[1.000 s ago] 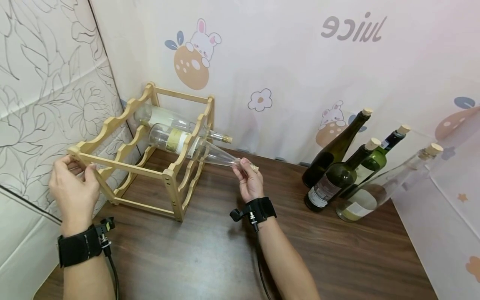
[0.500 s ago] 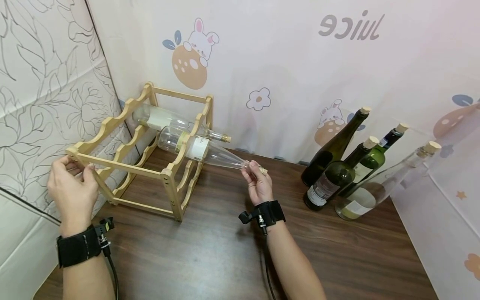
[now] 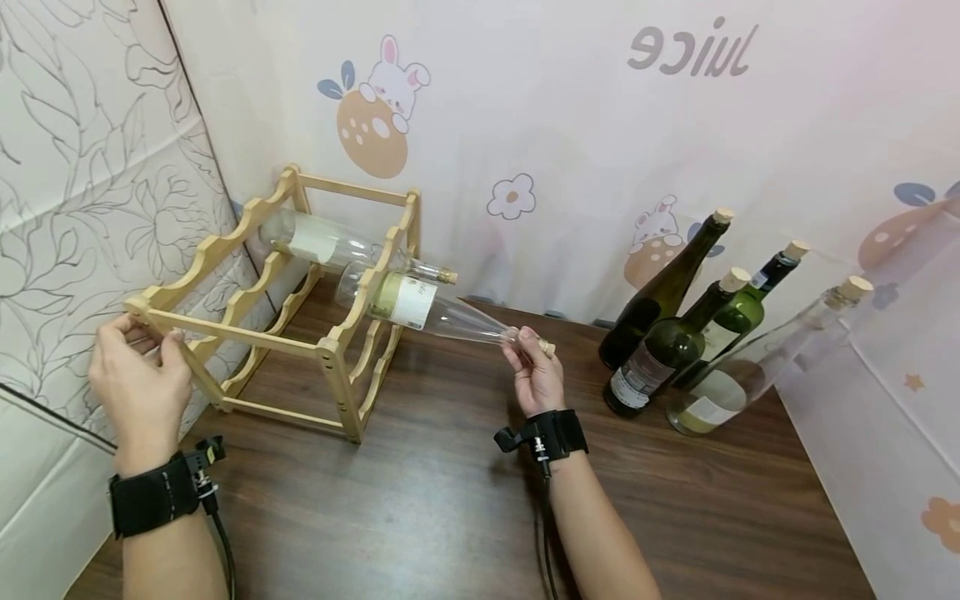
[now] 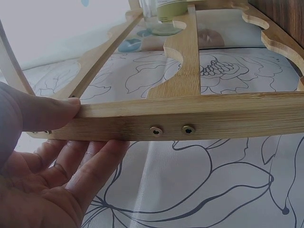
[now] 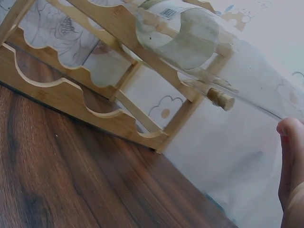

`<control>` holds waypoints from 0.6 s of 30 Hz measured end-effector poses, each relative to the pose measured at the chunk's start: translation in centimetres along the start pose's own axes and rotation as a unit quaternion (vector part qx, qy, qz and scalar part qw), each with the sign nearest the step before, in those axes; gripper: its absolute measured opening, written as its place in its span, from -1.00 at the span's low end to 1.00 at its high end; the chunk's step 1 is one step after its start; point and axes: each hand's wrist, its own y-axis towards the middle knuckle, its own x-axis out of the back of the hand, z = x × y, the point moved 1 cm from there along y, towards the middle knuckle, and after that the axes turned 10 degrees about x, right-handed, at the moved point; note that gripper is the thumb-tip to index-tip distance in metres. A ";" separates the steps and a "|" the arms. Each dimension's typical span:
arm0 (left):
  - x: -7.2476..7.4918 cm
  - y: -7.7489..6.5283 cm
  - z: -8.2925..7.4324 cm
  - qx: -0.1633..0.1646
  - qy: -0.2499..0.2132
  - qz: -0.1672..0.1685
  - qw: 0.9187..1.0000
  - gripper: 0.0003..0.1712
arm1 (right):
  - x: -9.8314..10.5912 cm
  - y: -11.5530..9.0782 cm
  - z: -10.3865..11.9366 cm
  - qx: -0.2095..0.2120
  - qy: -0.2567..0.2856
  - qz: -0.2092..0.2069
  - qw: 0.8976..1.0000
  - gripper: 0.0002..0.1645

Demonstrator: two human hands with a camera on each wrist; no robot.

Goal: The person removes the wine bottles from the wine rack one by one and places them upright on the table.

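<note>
My right hand [image 3: 540, 375] grips the neck of a clear glass bottle [image 3: 457, 321] just below its cork. The bottle lies nearly level, its labelled body still partly inside the wooden wine rack [image 3: 243, 336]. A second clear bottle [image 3: 330, 242] lies in the rack behind it, its corked neck poking out on the right. My left hand [image 3: 142, 383] holds the rack's near left corner post. In the left wrist view the thumb presses one side of that post [image 4: 213, 116] and the fingers touch the other. The right wrist view shows only a fingertip part of my right hand [image 5: 294, 156].
Several corked bottles stand at the right: a dark slim one [image 3: 660, 292], a dark green one with a label [image 3: 652, 362], a green one [image 3: 742, 317] and a clear one [image 3: 750, 379]. Patterned sheets [image 3: 570, 125] hang behind the brown wooden table [image 3: 420, 500].
My right hand has moved right, drawing the clear bottle farther out of the rack, so more of its label shows. The left hand stays on the rack's corner; the view shifts slightly.
</note>
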 end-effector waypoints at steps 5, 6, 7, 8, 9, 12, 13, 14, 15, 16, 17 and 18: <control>0.0 -0.1 0.0 0.005 -0.002 0.001 1.000 -0.49 | 0.7 -0.6 1.3 0.015 0.000 0.004 1.000 -0.87; 0.0 -0.1 0.0 0.006 -0.002 0.001 1.000 -0.49 | 0.9 -0.8 1.6 0.020 -0.003 0.003 1.000 -0.87; -0.1 -0.1 0.1 0.008 -0.001 0.001 1.000 -0.49 | 1.0 -1.0 1.9 0.024 -0.005 0.001 1.000 -0.86; -0.1 -0.1 0.1 0.009 -0.001 0.000 1.000 -0.49 | 1.1 -1.1 2.3 0.029 -0.007 0.000 1.000 -0.85; -0.1 -0.2 0.1 0.008 -0.001 -0.002 1.000 -0.49 | 1.2 -1.3 2.6 0.035 -0.008 0.000 0.999 -0.84; -0.1 -0.1 0.2 0.001 -0.003 -0.010 1.000 -0.50 | 1.3 -1.5 3.8 0.052 -0.005 0.004 0.999 -0.80; -0.1 -0.1 0.2 -0.003 -0.005 -0.012 1.000 -0.51 | 1.3 -1.5 4.3 0.059 -0.001 0.007 0.998 -0.79; 0.0 -0.1 0.1 -0.006 -0.009 -0.013 1.000 -0.51 | 1.2 -1.5 4.8 0.068 -0.003 0.012 0.998 -0.79; 0.0 -0.1 0.1 -0.010 -0.010 -0.015 1.000 -0.51 | 1.2 -1.6 5.3 0.074 -0.002 0.017 0.997 -0.79; 0.0 -0.1 0.1 -0.012 -0.013 -0.015 1.000 -0.52 | 1.1 -1.6 5.8 0.081 -0.004 0.022 0.996 -0.79; 0.0 0.0 0.1 -0.013 -0.014 -0.016 1.000 -0.52 | 1.0 -1.7 6.4 0.089 -0.009 0.026 0.996 -0.80; 0.0 0.0 0.1 -0.016 -0.015 -0.017 1.000 -0.52 | 1.0 -1.7 6.9 0.096 -0.014 0.031 0.995 -0.81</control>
